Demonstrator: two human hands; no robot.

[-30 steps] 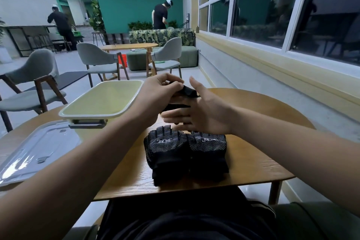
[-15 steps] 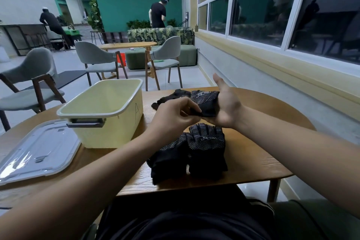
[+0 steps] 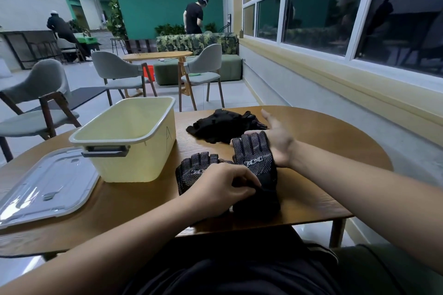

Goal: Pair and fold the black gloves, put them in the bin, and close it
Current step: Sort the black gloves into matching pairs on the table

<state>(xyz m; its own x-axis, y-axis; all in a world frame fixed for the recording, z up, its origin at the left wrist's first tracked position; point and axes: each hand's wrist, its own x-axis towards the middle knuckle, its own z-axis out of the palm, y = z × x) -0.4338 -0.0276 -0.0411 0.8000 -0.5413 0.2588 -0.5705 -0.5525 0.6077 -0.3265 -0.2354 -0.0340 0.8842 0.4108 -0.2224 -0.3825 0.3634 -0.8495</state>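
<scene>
The left hand (image 3: 223, 189) curls its fingers round the cuff of a black glove (image 3: 257, 165), hiding that end. The glove lies lengthwise away from the person, its fingers touching the right hand (image 3: 275, 141), which is flat and straight-fingered. A second glove (image 3: 194, 170) lies half covered under the left hand. A heap of gloves (image 3: 223, 126) sits just beyond the right hand. The bin (image 3: 129, 136) and lid (image 3: 45, 184) lie left of both hands on the counter (image 3: 323, 175).

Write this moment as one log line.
left hand: pinches glove cuff; right hand: open, touching glove; bin: open; lid: on table
</scene>
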